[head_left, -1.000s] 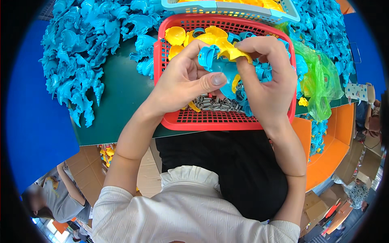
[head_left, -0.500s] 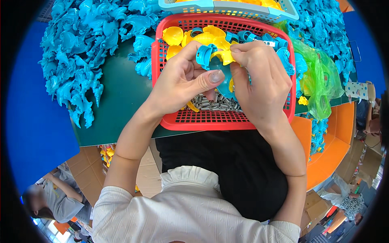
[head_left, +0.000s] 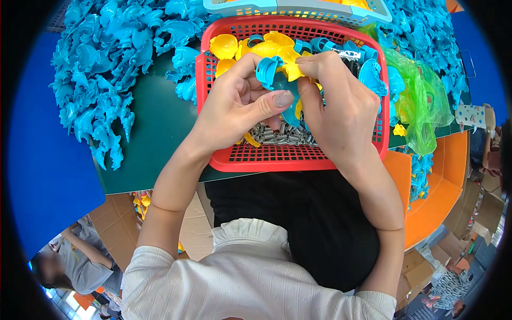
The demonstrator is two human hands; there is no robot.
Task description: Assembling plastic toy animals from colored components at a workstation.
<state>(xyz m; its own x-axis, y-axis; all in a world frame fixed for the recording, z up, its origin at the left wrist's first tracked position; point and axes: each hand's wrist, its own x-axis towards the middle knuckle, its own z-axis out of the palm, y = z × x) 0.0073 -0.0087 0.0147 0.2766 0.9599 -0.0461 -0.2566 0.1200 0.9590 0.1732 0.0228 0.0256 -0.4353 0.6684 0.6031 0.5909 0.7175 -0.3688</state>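
Above a red plastic basket (head_left: 224, 164), my left hand (head_left: 234, 104) is closed round a curved blue plastic piece (head_left: 268, 72), its thumb stretched along the near side. My right hand (head_left: 344, 104) pinches the edge of a yellow plastic piece (head_left: 290, 66) beside the blue one. Whether the two pieces are joined I cannot tell; fingers hide part of both. Beneath my hands the basket holds small metal tubes (head_left: 280, 134), yellow cup-shaped pieces (head_left: 224, 46) and curved blue pieces (head_left: 372, 77).
Heaps of blue plastic pieces (head_left: 101, 69) cover the green table (head_left: 154, 122) on the left and far right. A light blue basket (head_left: 298, 9) stands behind the red one. To the right lie a green plastic bag (head_left: 421, 101) and an orange bin (head_left: 440, 184). People sit nearby.
Both hands keep their grips. The right hand has shifted slightly left and downward, and the yellow piece has turned a little. The red basket appears slightly further left.
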